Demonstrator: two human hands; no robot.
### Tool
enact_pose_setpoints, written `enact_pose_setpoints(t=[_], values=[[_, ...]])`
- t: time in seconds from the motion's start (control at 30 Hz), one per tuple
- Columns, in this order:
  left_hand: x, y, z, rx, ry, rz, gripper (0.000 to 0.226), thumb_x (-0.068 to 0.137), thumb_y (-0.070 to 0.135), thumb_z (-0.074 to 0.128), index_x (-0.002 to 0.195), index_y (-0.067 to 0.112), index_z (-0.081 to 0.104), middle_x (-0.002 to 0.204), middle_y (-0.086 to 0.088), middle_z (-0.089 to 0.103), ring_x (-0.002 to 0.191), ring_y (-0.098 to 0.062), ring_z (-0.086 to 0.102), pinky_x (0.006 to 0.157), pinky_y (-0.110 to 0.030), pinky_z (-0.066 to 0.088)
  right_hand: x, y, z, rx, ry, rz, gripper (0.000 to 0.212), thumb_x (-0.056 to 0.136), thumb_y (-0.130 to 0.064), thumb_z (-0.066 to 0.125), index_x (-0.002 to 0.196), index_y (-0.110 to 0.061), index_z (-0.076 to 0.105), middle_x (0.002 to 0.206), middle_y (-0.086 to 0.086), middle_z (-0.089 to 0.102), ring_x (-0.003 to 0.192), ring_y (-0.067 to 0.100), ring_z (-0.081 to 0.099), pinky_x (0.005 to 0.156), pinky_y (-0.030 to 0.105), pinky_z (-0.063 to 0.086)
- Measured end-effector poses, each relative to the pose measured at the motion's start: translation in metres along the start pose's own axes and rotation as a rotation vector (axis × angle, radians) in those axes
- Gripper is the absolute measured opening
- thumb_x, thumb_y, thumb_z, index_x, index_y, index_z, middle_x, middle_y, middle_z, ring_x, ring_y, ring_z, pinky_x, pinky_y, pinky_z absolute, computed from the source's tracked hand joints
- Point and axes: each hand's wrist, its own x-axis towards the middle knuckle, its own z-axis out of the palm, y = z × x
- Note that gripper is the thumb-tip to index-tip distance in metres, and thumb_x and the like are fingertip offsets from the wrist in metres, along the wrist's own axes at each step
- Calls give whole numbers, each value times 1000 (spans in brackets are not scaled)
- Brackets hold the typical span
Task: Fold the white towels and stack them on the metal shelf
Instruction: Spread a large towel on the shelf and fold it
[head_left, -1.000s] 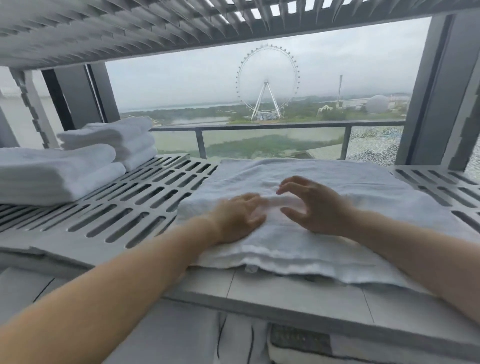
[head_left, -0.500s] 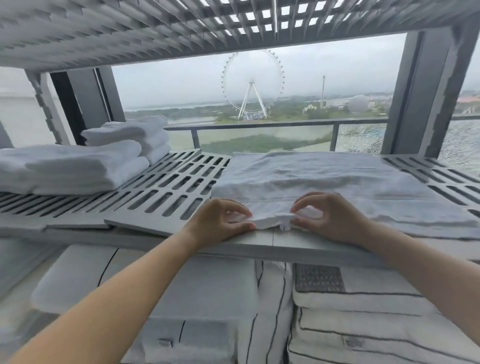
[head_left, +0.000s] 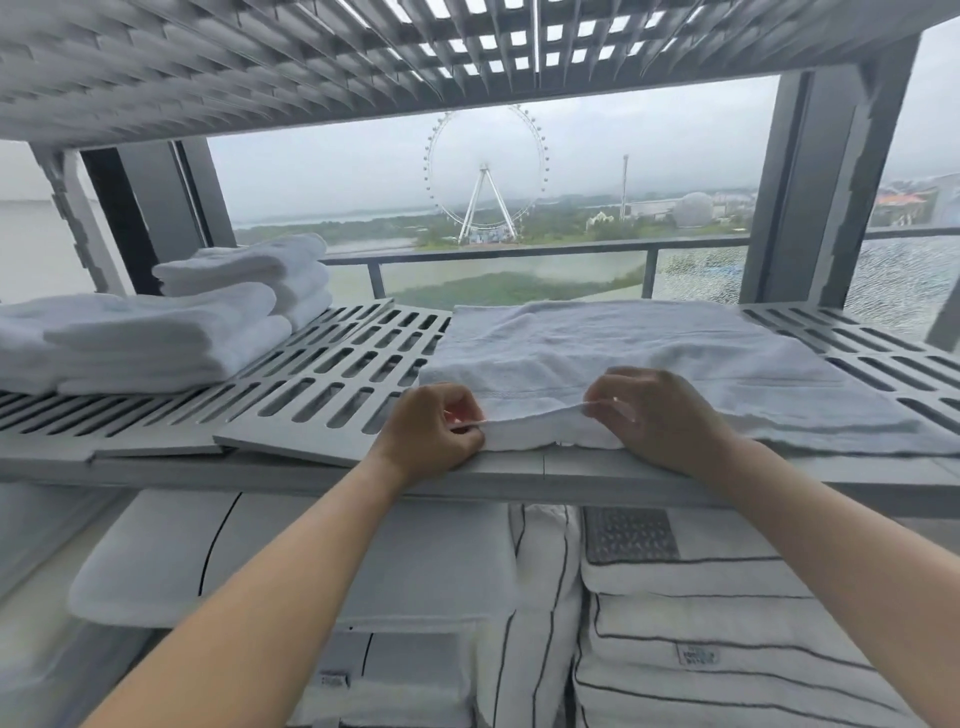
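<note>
A white towel (head_left: 639, 353) lies spread flat on the slotted grey metal shelf (head_left: 332, 374), its near edge at the shelf's front lip. My left hand (head_left: 434, 434) pinches that near hem at its left, fingers curled. My right hand (head_left: 657, 415) pinches the same hem a little to the right and lifts the top layer slightly. Two stacks of folded white towels sit at the shelf's left: a near stack (head_left: 140, 343) and a far stack (head_left: 260, 275).
Another slatted shelf (head_left: 311, 62) hangs close overhead. Grey uprights (head_left: 810, 192) frame the opening at the right and left. Below the shelf lie white pillows or bedding with dark piping (head_left: 701, 639). A window with a railing is behind.
Both hands slid from the towel's top surface back to its near edge and now pinch the hem. The view dropped, showing the bedding below the shelf.
</note>
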Motion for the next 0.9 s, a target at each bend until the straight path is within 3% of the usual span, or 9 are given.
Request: enact_pose_setpoints(t=[0.1, 0.23, 0.4, 0.5, 0.57, 0.67, 0.77, 0.9], values=[[1, 0, 1, 41, -10, -4, 21, 67, 15, 65, 58, 28, 51, 56, 11, 54, 53, -4, 50, 51, -15, 40, 0, 1, 1, 50, -37, 41, 14, 85, -33, 64, 81, -19, 67, 79, -10, 65, 62, 8, 55, 59, 25, 45], [1, -4, 2, 49, -20, 22, 24, 65, 14, 64, 58, 28, 45, 49, 11, 43, 44, -3, 39, 45, -14, 31, 0, -5, 0, -44, -8, -57, 18, 87, -33, 60, 80, -17, 61, 76, -6, 67, 57, 15, 60, 53, 20, 37], [-1, -5, 2, 97, -27, 109, 23, 64, 11, 59, 58, 26, 41, 48, 9, 37, 46, -7, 34, 48, -21, 30, -1, -12, -4, -55, -86, -151, 31, 79, -51, 62, 76, -20, 65, 72, -6, 69, 53, 12, 59, 54, 16, 35], [-2, -3, 0, 108, -50, 163, 22, 64, 13, 59, 60, 26, 42, 56, 9, 43, 53, -8, 39, 52, -26, 35, 1, -16, -10, 12, -165, -95, 40, 75, -64, 56, 81, -27, 71, 70, -14, 64, 51, -4, 50, 51, 12, 33], [-3, -1, -2, 113, -65, 192, 23, 67, 19, 65, 65, 30, 45, 63, 12, 47, 57, -2, 43, 53, -23, 36, 2, -20, -12, 35, -204, -71, 41, 75, -67, 51, 86, -33, 72, 64, -19, 56, 50, -10, 42, 49, 10, 30], [-5, 4, 0, 82, -26, 228, 16, 72, 24, 73, 76, 31, 59, 73, 15, 55, 62, 0, 49, 55, -13, 37, 3, -25, -9, 63, -231, 18, 45, 71, -71, 49, 95, -39, 69, 63, -18, 50, 53, -6, 43, 52, 17, 36], [-14, 4, 5, -20, 48, 168, 11, 72, 31, 77, 69, 28, 67, 73, 14, 61, 64, -2, 54, 58, -19, 43, 0, -31, -1, 165, -234, 139, 32, 73, -58, 62, 99, -40, 67, 72, -15, 54, 59, -1, 45, 56, 21, 37], [-25, 0, 5, -178, 85, 98, 11, 65, 35, 81, 64, 31, 70, 70, 11, 64, 63, -6, 55, 60, -24, 47, -7, -34, 3, 331, -204, 248, 13, 74, -45, 70, 85, -38, 72, 77, -10, 59, 55, 2, 41, 54, 18, 30]])
